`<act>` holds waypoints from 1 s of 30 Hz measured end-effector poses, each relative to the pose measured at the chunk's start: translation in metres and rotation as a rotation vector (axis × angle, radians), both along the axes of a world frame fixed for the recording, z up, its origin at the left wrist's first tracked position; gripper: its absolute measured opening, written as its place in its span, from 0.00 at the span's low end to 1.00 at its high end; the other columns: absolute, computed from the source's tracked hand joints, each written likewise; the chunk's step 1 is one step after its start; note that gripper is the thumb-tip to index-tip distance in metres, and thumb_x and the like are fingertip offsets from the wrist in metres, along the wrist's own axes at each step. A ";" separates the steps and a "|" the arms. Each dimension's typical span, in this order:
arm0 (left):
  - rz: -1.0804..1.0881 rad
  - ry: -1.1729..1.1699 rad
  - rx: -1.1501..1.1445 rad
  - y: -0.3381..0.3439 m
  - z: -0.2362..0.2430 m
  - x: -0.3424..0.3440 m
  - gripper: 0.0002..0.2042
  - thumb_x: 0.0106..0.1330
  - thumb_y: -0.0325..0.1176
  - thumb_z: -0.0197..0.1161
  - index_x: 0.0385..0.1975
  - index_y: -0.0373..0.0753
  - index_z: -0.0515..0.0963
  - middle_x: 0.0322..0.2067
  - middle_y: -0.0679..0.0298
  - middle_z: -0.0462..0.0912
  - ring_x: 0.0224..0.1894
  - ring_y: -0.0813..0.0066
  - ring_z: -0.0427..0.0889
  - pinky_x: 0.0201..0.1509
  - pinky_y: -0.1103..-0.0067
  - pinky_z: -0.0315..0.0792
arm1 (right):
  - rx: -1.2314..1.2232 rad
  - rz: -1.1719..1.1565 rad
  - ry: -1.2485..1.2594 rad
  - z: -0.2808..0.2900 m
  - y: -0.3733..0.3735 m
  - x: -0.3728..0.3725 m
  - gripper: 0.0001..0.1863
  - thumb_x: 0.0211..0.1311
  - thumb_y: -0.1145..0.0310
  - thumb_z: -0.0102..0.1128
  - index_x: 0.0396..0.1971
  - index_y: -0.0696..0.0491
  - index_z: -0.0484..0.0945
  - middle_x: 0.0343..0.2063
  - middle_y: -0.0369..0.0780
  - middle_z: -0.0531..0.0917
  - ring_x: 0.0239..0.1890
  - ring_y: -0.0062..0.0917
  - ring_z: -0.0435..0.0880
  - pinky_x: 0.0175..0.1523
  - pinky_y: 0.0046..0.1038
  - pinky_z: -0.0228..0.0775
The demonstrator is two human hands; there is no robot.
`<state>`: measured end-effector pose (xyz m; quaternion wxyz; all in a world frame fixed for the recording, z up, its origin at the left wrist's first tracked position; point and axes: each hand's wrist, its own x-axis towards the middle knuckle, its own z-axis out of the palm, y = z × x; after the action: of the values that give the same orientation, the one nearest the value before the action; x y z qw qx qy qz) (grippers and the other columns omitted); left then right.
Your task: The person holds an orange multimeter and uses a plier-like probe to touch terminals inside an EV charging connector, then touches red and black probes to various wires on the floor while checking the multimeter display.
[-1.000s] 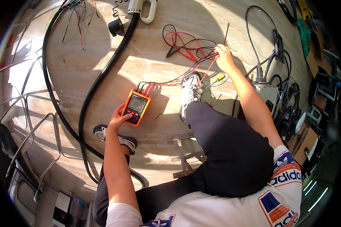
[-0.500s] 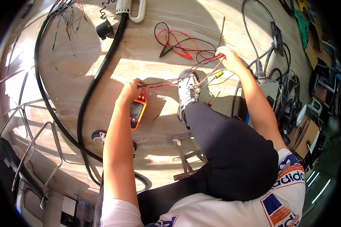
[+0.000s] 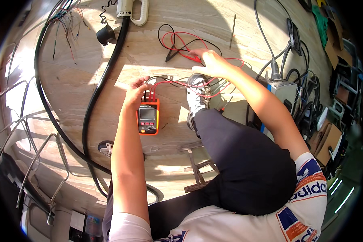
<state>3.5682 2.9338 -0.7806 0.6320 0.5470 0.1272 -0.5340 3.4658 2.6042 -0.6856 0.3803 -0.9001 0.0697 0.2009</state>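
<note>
An orange-and-black multimeter point(image 3: 148, 117) lies on the floor with its screen facing up and lead plugs in its top end. Just above it, my left hand point(image 3: 136, 92) has its fingers curled at the black test lead point(image 3: 159, 77). My right hand point(image 3: 213, 63) is open, thumb and fingers apart, over the coiled leads. By its fingertips is a red alligator clip point(image 3: 194, 59), partly covered. A black clip point(image 3: 167, 56) lies to its left. The red test lead point(image 3: 177, 82) runs from the meter across my shoe point(image 3: 197, 94).
A thick black cable point(image 3: 105, 82) runs to a white charging-gun handle point(image 3: 139, 14) at the top. Loose thin wires point(image 3: 64, 24) lie at upper left. A metal box point(image 3: 284, 93) with cables stands at right. A small wooden stool point(image 3: 195, 167) is beside my leg; metal tube frames point(image 3: 40, 149) stand at left.
My right hand has let go of the leads and moved left to the red clip. The leads have dropped across my shoe. The meter has turned straighter, and my left hand has shifted slightly up and left.
</note>
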 end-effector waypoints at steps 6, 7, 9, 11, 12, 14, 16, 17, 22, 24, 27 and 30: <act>-0.194 -0.514 0.173 -0.037 0.029 -0.007 0.09 0.55 0.28 0.69 0.24 0.36 0.73 0.21 0.69 0.78 0.23 0.84 0.73 0.29 0.82 0.68 | 0.218 0.241 0.076 -0.036 0.092 0.038 0.48 0.46 0.67 0.71 0.69 0.57 0.57 0.62 0.55 0.68 0.64 0.44 0.69 0.68 0.38 0.64; -0.163 -0.535 0.147 -0.037 0.032 -0.010 0.10 0.55 0.28 0.69 0.22 0.37 0.71 0.20 0.70 0.76 0.22 0.84 0.71 0.28 0.82 0.67 | 0.246 0.236 0.145 -0.036 0.101 0.042 0.44 0.46 0.69 0.69 0.67 0.58 0.61 0.58 0.56 0.73 0.61 0.43 0.73 0.65 0.39 0.67; -0.242 -0.677 0.269 -0.038 0.032 -0.009 0.16 0.59 0.34 0.69 0.19 0.38 0.68 0.16 0.69 0.69 0.21 0.81 0.65 0.25 0.78 0.63 | 0.294 0.151 0.190 -0.037 0.106 0.052 0.35 0.46 0.70 0.68 0.59 0.57 0.70 0.43 0.52 0.80 0.49 0.41 0.81 0.54 0.38 0.73; -0.358 -0.841 0.445 -0.035 0.035 -0.011 0.20 0.62 0.40 0.69 0.18 0.38 0.66 0.16 0.69 0.64 0.22 0.80 0.61 0.26 0.76 0.61 | 0.221 0.083 0.206 -0.037 0.095 0.055 0.26 0.47 0.71 0.66 0.51 0.57 0.77 0.35 0.51 0.84 0.42 0.39 0.84 0.47 0.37 0.76; -0.374 -0.854 0.525 -0.035 0.037 -0.012 0.25 0.65 0.48 0.66 0.17 0.35 0.66 0.14 0.65 0.59 0.22 0.76 0.59 0.25 0.73 0.60 | 0.126 0.066 0.201 -0.029 0.081 0.055 0.21 0.48 0.71 0.65 0.46 0.57 0.79 0.35 0.50 0.84 0.40 0.38 0.85 0.45 0.37 0.76; -0.364 -0.887 0.550 -0.031 0.029 -0.009 0.28 0.71 0.53 0.55 0.19 0.31 0.70 0.15 0.51 0.67 0.21 0.57 0.66 0.29 0.65 0.65 | 0.053 -0.016 0.113 -0.017 0.041 0.051 0.14 0.50 0.72 0.62 0.40 0.57 0.81 0.34 0.50 0.84 0.38 0.37 0.85 0.43 0.35 0.76; -0.378 -0.918 0.556 -0.035 0.023 -0.006 0.30 0.75 0.53 0.46 0.22 0.29 0.75 0.20 0.39 0.75 0.26 0.39 0.74 0.35 0.58 0.69 | 0.001 -0.182 0.041 -0.002 -0.020 0.037 0.11 0.52 0.73 0.61 0.37 0.57 0.82 0.32 0.49 0.85 0.36 0.35 0.85 0.41 0.35 0.76; -0.382 -0.904 0.561 -0.033 0.018 -0.004 0.30 0.75 0.53 0.46 0.23 0.28 0.76 0.21 0.38 0.75 0.27 0.38 0.75 0.36 0.58 0.70 | -0.067 -0.266 0.050 0.011 -0.041 0.032 0.10 0.53 0.72 0.61 0.36 0.56 0.82 0.30 0.48 0.85 0.35 0.35 0.85 0.41 0.35 0.76; -0.415 -0.908 0.546 -0.043 0.005 -0.007 0.31 0.76 0.53 0.44 0.28 0.26 0.77 0.24 0.35 0.77 0.31 0.37 0.77 0.38 0.58 0.70 | -0.229 -0.541 -0.052 0.053 -0.080 0.000 0.09 0.56 0.73 0.64 0.37 0.55 0.83 0.24 0.41 0.84 0.25 0.27 0.82 0.35 0.29 0.74; -0.325 -0.871 0.541 -0.042 -0.002 -0.010 0.30 0.76 0.54 0.45 0.24 0.29 0.73 0.18 0.47 0.70 0.25 0.52 0.70 0.33 0.62 0.66 | -0.278 -0.572 -0.243 0.061 -0.083 -0.003 0.08 0.57 0.72 0.64 0.37 0.55 0.83 0.23 0.40 0.84 0.24 0.24 0.82 0.34 0.28 0.74; -0.272 -0.816 0.491 -0.040 -0.014 -0.012 0.28 0.76 0.53 0.46 0.20 0.34 0.69 0.14 0.63 0.63 0.20 0.72 0.62 0.25 0.70 0.59 | -0.331 -0.593 -0.491 0.060 -0.098 -0.007 0.07 0.60 0.71 0.64 0.38 0.54 0.84 0.22 0.39 0.84 0.24 0.24 0.81 0.33 0.27 0.73; -0.259 -0.782 0.454 -0.029 -0.029 -0.007 0.27 0.77 0.53 0.45 0.17 0.41 0.65 0.12 0.72 0.58 0.17 0.81 0.55 0.21 0.76 0.52 | -0.406 -0.738 -0.496 0.060 -0.116 -0.008 0.07 0.62 0.69 0.65 0.38 0.53 0.84 0.23 0.40 0.84 0.26 0.24 0.83 0.33 0.27 0.74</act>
<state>3.5609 2.9044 -0.8093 0.4249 0.8430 -0.0760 -0.3209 3.4582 2.4883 -0.6254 0.2481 -0.8921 0.3291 -0.1853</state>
